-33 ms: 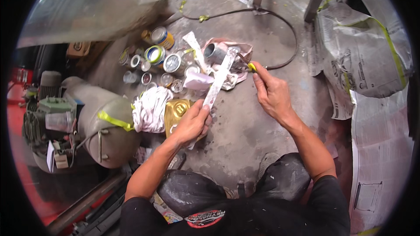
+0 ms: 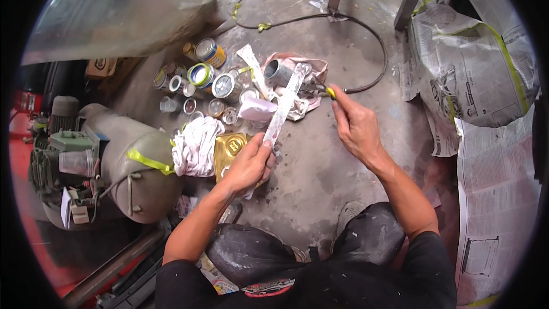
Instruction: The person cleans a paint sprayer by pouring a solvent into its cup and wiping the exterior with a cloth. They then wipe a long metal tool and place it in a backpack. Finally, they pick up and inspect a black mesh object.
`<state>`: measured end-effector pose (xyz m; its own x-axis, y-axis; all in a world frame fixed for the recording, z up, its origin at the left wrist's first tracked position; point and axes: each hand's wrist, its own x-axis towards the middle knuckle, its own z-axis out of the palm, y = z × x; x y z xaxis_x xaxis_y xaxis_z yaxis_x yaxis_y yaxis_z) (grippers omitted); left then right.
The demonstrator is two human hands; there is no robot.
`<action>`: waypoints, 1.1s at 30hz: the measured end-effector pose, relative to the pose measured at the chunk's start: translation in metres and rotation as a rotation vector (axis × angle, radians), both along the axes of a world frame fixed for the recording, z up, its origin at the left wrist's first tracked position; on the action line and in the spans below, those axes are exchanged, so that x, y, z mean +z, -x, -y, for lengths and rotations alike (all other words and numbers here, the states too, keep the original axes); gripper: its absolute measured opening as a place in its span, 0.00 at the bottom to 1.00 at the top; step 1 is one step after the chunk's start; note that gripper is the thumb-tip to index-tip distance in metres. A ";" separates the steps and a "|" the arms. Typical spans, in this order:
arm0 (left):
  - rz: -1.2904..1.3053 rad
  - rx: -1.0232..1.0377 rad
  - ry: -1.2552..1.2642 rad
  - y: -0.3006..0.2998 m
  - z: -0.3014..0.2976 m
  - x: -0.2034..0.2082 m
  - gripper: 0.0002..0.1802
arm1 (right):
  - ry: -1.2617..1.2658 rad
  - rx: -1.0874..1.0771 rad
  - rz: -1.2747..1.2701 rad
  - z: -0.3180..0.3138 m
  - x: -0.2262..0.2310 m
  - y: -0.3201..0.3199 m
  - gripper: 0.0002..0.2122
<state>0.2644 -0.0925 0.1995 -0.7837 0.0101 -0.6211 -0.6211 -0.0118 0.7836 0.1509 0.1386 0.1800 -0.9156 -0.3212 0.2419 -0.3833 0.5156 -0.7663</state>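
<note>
My left hand (image 2: 251,163) is closed round the lower end of a long, flat, paint-spotted strip (image 2: 284,106), pale in colour and slanting up to the right. A slim tool with a yellow-and-dark handle (image 2: 330,92) is pinched in my right hand (image 2: 358,123). Its thin dark end points toward the strip's far end; whether they touch I cannot tell. Beyond the strip, a grey metal can (image 2: 278,71) lies tipped on a crumpled pinkish cloth (image 2: 314,68). A folded whitish sheet (image 2: 255,109) is beside the strip, near my left hand.
Several paint cans and jars (image 2: 224,85) stand at the left, near bundled white rags (image 2: 197,146) and a gold rectangular tin (image 2: 230,147). A compressor tank (image 2: 140,177) is farther left. A dark hose (image 2: 377,46) curves across the floor. Newspaper-covered objects (image 2: 466,68) stand at right.
The tool in my right hand has shifted slightly down, away from the strip's far end. My left hand still holds the strip in nearly the same place.
</note>
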 end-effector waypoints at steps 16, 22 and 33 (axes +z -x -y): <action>-0.342 0.023 0.242 -0.024 -0.029 -0.021 0.12 | -0.179 0.227 -0.167 0.018 0.005 -0.034 0.20; -0.566 0.046 0.769 -0.025 0.012 -0.040 0.15 | 0.092 -0.031 0.055 0.007 0.004 -0.023 0.16; -0.237 0.132 1.186 -0.141 0.086 -0.042 0.26 | -0.218 0.742 -0.560 0.145 -0.059 -0.096 0.21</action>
